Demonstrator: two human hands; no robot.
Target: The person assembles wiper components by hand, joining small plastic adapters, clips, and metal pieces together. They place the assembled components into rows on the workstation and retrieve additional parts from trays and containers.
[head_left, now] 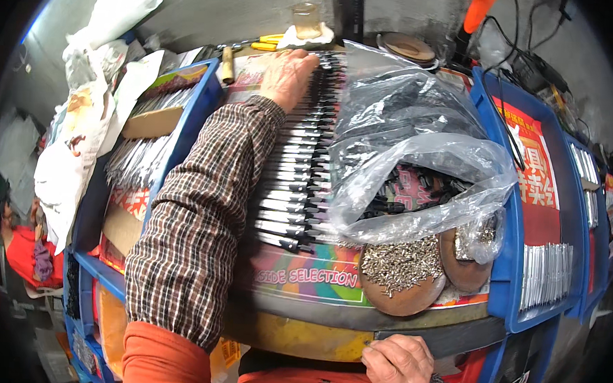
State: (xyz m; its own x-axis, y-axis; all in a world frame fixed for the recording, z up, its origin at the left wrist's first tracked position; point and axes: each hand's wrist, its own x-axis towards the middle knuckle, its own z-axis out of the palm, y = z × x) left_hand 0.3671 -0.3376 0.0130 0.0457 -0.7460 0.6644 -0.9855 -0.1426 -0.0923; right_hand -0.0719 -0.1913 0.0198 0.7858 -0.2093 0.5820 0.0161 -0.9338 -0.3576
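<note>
My left hand (288,78) reaches across the table to the far end of a long row of slim silver metal pieces with black ends (289,190). Its fingers bend down over the row's end and their tips are hidden, so what they grip cannot be made out. At the table's front edge, my right hand (398,366) is closed, thumb against curled fingers; anything inside is concealed. Right of the row lies a clear plastic bag (419,152), its mouth toward me, with black parts inside. Small metal pins (403,262) heap on a round brown dish (404,304).
Blue trays (185,126) with silver strips flank the table at left; another blue tray (514,272) stands at right. A second brown dish (465,273) sits partly under the bag. Behind are yellow-handled pliers (267,44), a glass jar (306,21) and dark cables (508,119).
</note>
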